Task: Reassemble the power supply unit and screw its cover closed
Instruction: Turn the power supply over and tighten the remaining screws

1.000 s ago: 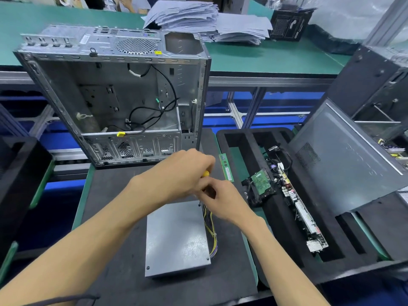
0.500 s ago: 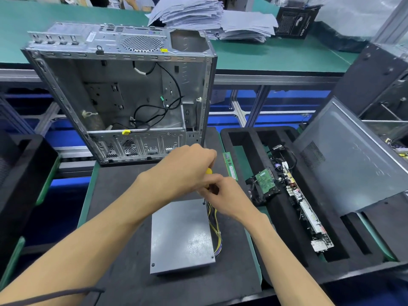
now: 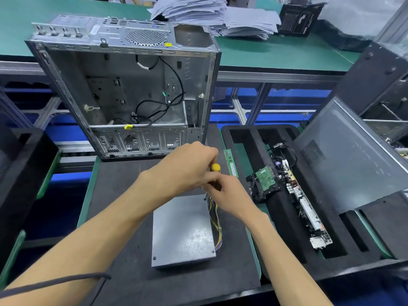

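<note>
The power supply unit [image 3: 183, 230] lies flat on the black mat [image 3: 132, 217] of the counter, its grey cover up, its bundle of yellow wires [image 3: 215, 219] running just under the right hand's grip. The right hand [image 3: 227, 195] pinches the dark lower shaft of a yellow-capped screwdriver [image 3: 215, 167], tip at the cover's far right corner, and the left hand [image 3: 187, 168] curls around the handle from above. Beyond both grips stands an open computer case [image 3: 132, 85], with a RAM stick [image 3: 230, 162] and a foam tray [image 3: 276, 217] of parts to their right.
</note>
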The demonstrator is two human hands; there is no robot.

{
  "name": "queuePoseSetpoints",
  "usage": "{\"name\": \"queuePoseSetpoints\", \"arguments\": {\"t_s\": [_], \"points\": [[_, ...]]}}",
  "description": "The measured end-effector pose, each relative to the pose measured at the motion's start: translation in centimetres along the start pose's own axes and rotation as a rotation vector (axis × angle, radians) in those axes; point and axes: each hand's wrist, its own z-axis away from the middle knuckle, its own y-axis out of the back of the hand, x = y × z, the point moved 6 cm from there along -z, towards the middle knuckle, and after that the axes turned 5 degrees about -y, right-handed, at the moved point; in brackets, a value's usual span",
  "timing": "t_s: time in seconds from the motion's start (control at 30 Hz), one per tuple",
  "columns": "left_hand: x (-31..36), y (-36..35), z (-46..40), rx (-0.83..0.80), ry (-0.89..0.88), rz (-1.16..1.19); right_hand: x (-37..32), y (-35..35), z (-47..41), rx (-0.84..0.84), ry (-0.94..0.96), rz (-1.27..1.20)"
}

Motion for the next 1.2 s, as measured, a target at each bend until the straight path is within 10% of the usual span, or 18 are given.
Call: {"name": "queuePoseSetpoints", "arguments": {"t_s": [0.5,0.7,1.2], "points": [[-1.5,0.5,0.6,-0.042,-0.113,0.207,0.2,-0.1,-1.1,0.003,-0.050,0.135],[-9.1,2.7,4.7,0.280,0.180,0.354,-2.4,0.1,-2.0,0.162,-0.091,-0.352],[-20.5,-15.3,17.8,0.124,0.804,0.424,-6.4,-10.8,-2.9,-0.069,-0.201,-0.639]]}}
